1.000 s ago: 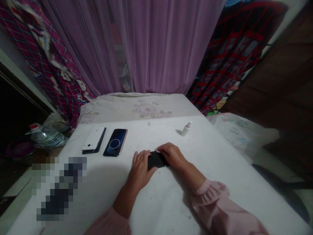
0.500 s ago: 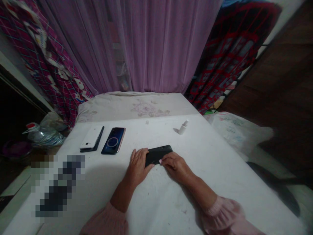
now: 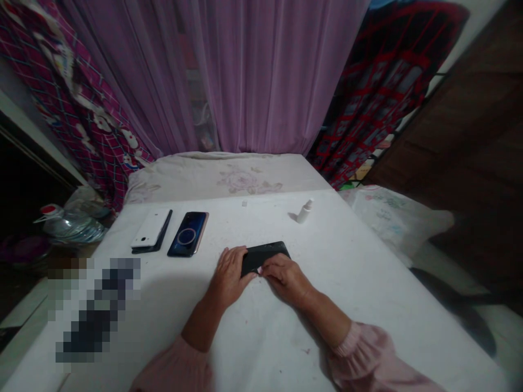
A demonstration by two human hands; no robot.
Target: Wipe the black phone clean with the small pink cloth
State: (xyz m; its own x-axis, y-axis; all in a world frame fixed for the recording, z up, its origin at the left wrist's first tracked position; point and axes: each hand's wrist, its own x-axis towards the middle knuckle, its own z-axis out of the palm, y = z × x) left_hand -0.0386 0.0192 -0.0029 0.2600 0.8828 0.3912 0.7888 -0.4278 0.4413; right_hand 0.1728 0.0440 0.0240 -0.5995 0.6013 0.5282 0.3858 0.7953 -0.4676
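left hand (image 3: 229, 272) and right hand (image 3: 286, 279) sit half-closed, gripping both ends of a black phone (image 3: 265, 255) lying flat on the white tabletop (image 3: 359, 294), apparently to steady it. a blue phone (image 3: 188, 234), white phone (image 3: 149, 228) and small spray bottle (image 3: 304, 211) sit farther off, out of the way.

We face a sheer purple curtain (image 3: 261, 76) hanging behind the far end of the white-covered bed (image 3: 368, 283), where a cream floral cover (image 3: 229, 179) lies. Left of the bed hangs a magenta checked cloth (image 3: 69, 103) above a dark gap (image 3: 24, 179). To its right we see a red-patterned dark cloth (image 3: 388, 92) and a brown wooden panel (image 3: 461, 130), all in dim light.
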